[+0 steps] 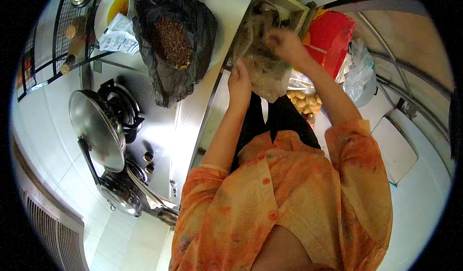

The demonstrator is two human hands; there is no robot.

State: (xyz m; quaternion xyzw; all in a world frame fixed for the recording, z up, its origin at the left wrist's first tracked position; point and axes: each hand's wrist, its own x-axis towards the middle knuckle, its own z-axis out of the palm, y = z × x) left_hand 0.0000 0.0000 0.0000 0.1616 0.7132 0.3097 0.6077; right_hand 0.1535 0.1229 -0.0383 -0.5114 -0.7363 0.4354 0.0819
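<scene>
A thin, see-through plastic bag (267,78) hangs in front of me, over an open drawer (289,3) beside the counter. My left hand (238,83) is closed on the bag's left edge, thumb upward. Over the bag's upper right part is my right hand (284,46), its fingers curled in and slightly blurred; what they hold, if anything, I cannot make out. Dark contents inside the bag are too dim to name. On the counter to the left, a black plastic bag (202,34) lies spread around a heap of brown, crumbly granules (171,41).
A bowl of yellow liquid (118,8) and a white packet (118,35) stand near a wire rack (62,25). A lidded pan (96,131) sits by the gas burner (120,107). Right of me are a red bag (333,34), potatoes (304,102) and a clear bag (359,73).
</scene>
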